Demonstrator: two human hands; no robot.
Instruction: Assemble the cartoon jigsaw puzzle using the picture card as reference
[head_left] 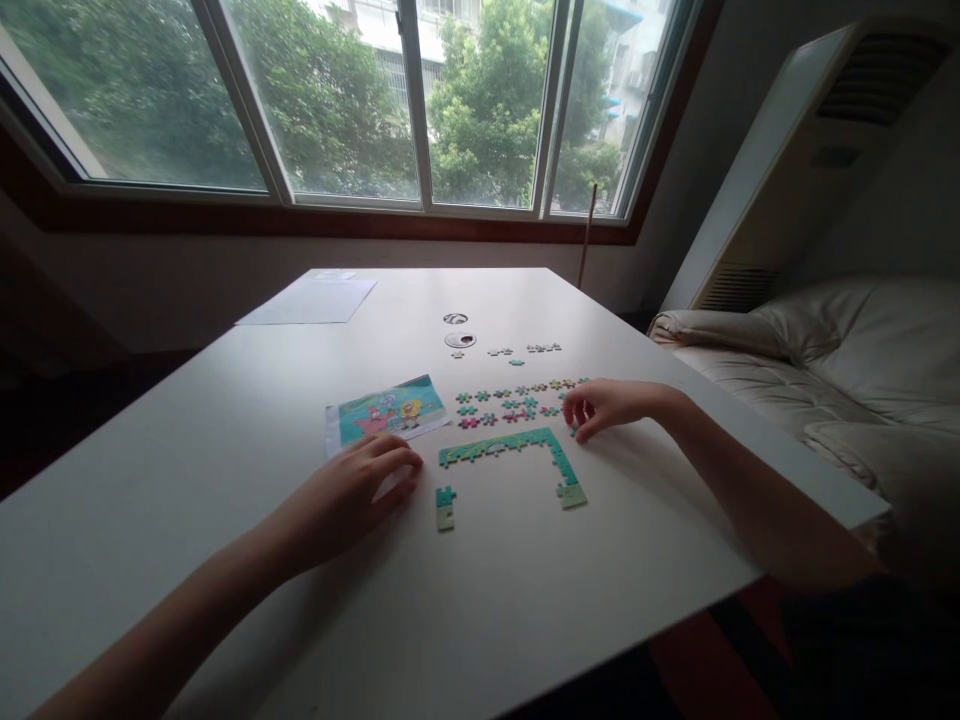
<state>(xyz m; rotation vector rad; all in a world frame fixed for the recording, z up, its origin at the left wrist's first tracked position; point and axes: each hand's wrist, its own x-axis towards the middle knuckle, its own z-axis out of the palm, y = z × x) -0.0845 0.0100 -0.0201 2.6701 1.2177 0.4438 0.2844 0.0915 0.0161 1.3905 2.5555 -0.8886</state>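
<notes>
My left hand [381,472] rests on the table with its fingers loosely bent and apart, by the lower edge of a printed cartoon picture [394,412]. My right hand [604,405] reaches down at the right end of the loose puzzle pieces [517,415]. Its thumb and fingers curl around a small green puzzle piece [574,431], partly hidden by the fingertips. Between the hands lies a joined puzzle border [517,440], with a top strip and a right side. A separate short left corner section [445,508] lies below its left end.
Farther back on the white table [300,370] lie several pale puzzle pieces [544,348] and a round cable-hole cover [460,340]. White paper [311,300] lies at the far left. A leather sofa [810,350] and a tall air conditioner [780,150] stand at the right.
</notes>
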